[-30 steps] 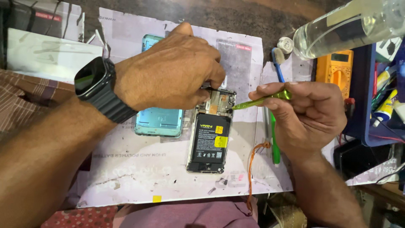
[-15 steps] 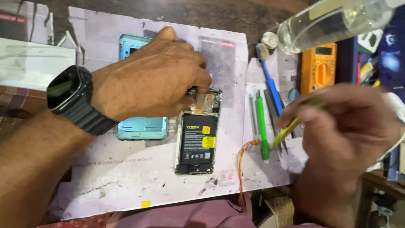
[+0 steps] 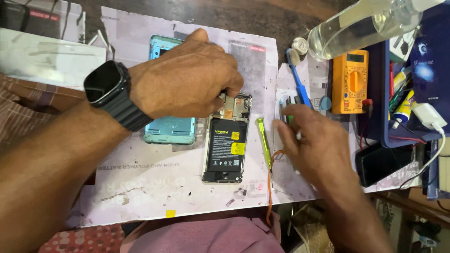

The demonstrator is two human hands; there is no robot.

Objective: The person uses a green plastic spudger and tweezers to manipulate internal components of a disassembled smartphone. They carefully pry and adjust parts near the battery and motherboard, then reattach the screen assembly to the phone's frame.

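- Left hand [image 3: 187,77], fingers pinched together, steadied the opened phone [image 3: 226,140] by its top edge.
- Right hand [image 3: 318,145], fingers spread, hovered at three o'clock beside the green screwdriver [image 3: 264,140].

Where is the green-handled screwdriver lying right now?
In the head view, the slim green-handled screwdriver lies on the white paper work mat, just right of the opened phone with its black battery and beside the right hand.

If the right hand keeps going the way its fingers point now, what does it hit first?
The right hand points up and left over the mat. First in line are probably the small tools lying by its fingertips, next to the blue brush. Motion blur and unclear height leave this uncertain.
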